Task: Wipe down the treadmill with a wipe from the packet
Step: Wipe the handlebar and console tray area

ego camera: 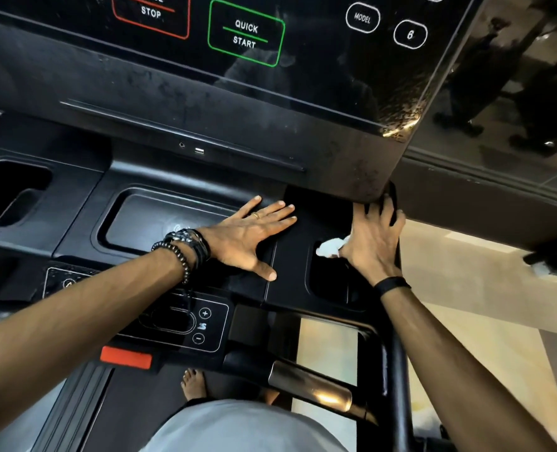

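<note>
head view: right hand [373, 243] bunches the wipe [331, 247] at the right cupholder [331, 282] rim, fingers reaching up under the console [205, 102]; left hand [254, 236] lies flat, empty, just left of that cupholder.

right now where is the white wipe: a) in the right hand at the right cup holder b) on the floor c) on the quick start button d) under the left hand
a, the right hand holds the white wipe at the right cup holder; the left hand lies flat and bare on the console.
</note>
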Tool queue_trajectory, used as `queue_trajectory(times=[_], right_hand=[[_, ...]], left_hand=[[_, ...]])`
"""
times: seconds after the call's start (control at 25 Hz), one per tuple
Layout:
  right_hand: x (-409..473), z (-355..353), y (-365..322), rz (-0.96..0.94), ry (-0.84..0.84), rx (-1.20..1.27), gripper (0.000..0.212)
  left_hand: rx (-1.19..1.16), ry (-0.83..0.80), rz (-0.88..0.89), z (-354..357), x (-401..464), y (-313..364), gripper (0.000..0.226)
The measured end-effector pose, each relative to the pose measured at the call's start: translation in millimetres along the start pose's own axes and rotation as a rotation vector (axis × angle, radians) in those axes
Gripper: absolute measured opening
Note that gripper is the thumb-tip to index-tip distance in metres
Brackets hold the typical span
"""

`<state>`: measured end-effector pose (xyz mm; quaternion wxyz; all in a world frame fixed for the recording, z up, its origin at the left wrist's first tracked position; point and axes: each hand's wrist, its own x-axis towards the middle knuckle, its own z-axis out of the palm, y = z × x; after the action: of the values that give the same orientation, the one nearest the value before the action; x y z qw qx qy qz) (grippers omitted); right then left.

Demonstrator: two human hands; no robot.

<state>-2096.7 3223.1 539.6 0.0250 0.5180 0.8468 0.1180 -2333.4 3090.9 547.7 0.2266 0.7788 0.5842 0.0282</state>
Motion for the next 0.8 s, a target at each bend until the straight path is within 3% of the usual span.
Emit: queue_trajectory(times=[0.12,0.24,0.44,0.6,0.72,0.8], right_hand=[[-4,7,-11,0.041,-0.052,0.06,0.116],[-7,12,-19,0.053,0.082,0.095,0.095],[-16,21,-16,0.072,0.117,0.187,0.095],[-32,11,-8,0.11,0.262,0.451,0.065],[-49,-2,8,0.109,0.141,0.62,0.039],[-58,-13,12,0.058,-0.013,0.57,0.027]], left_hand=[[0.007,-0.002,0.008,2,2,0,0.118],[0.002,0.002,0.008,1,1,-2,0.117],[0.004,0.006,0.023,4,3,-4,0.12],[-0.001,-0.002,0.012,3,2,-3,0.119],[0.009,-0.002,0.012,2,1,-3,0.118],[0.017,0.009,0.019,2,1,-2,0.119]])
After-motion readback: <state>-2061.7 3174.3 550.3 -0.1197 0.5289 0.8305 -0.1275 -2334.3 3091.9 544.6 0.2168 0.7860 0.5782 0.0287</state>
